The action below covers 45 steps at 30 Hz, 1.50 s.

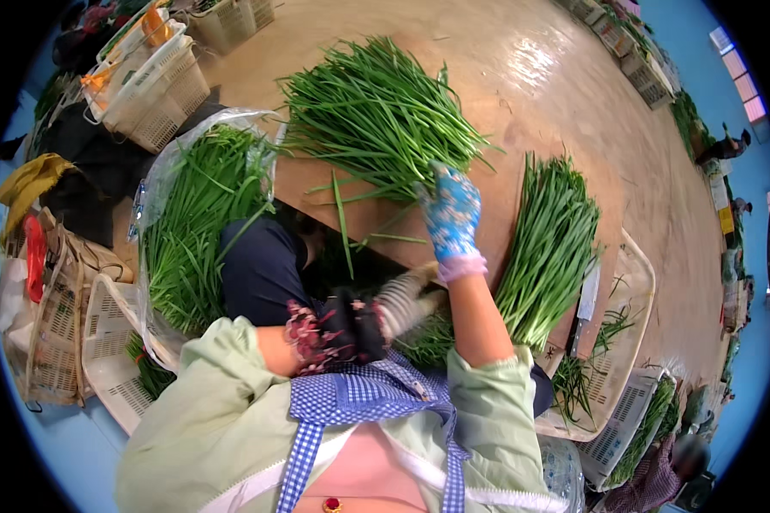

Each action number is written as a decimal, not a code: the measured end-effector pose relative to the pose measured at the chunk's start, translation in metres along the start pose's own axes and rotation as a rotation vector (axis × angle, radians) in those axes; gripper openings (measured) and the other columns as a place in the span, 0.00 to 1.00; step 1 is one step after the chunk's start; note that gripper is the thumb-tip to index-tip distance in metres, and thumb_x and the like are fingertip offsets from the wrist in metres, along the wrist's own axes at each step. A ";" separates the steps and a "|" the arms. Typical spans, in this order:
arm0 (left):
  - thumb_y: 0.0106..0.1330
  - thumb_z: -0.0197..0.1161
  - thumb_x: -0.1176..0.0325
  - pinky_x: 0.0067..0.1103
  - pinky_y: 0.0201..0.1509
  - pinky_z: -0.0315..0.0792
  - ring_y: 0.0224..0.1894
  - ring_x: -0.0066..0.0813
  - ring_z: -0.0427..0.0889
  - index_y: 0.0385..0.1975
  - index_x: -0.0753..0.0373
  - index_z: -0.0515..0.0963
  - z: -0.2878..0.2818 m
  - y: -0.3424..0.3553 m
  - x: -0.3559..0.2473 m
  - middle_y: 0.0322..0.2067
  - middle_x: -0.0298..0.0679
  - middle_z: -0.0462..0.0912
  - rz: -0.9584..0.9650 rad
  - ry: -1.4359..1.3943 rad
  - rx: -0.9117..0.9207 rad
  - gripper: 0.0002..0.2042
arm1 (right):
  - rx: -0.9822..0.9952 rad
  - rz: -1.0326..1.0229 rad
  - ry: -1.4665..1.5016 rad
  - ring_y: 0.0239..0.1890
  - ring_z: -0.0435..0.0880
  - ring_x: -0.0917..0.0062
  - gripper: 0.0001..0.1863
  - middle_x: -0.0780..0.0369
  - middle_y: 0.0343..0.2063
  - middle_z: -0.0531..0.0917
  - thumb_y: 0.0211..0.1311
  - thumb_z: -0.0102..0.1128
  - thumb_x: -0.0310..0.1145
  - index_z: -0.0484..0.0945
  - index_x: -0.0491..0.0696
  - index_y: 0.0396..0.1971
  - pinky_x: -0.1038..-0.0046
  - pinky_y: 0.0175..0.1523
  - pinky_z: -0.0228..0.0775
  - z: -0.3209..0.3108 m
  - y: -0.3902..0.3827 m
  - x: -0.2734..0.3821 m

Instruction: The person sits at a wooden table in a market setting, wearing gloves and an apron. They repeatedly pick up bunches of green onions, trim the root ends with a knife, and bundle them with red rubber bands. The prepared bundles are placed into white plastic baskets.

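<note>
My right hand [451,214], in a blue flowered glove with a pink cuff, reaches to the near edge of a large loose pile of garlic chives [376,115]. Its thumb and fingers are apart at the stalks. Close to my lap, my left hand [408,301] wears a pale striped glove and is smeared by motion, so its fingers cannot be made out. Some green leaves [428,342] show beneath it. Right of my right forearm lies a neater bundle of garlic chives [552,244], pale stem ends toward me. Several loose leaves [342,222] lie between the pile and my lap.
A knife [587,299] lies right of the bundle on a brown board [505,184], above a white crate [633,342]. At left stand a clear plastic bag of chives [205,222], another white crate [115,342] and a crate [158,94] farther off. Other people sit along the right wall.
</note>
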<state>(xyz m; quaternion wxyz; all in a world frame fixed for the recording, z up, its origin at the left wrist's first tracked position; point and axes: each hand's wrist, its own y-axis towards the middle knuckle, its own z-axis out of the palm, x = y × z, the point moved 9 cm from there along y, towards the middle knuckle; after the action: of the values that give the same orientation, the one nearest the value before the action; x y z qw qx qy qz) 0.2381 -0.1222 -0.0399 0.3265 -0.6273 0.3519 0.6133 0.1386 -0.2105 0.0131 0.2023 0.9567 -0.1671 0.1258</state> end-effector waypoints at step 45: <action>0.57 0.62 0.68 0.45 0.43 0.77 0.29 0.38 0.81 0.32 0.64 0.76 -0.138 0.024 0.090 0.28 0.41 0.81 -0.444 -1.420 -0.436 0.07 | 0.126 -0.249 -0.257 0.56 0.69 0.66 0.19 0.60 0.53 0.73 0.53 0.53 0.32 0.75 0.62 0.47 0.59 0.63 0.53 0.067 0.066 0.008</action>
<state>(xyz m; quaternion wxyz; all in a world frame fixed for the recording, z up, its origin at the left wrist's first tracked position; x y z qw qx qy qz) 0.2928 -0.2551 -0.1247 0.4581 -0.1896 -0.2046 0.8440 0.1330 -0.2986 -0.0207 0.1329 0.9890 -0.0637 -0.0134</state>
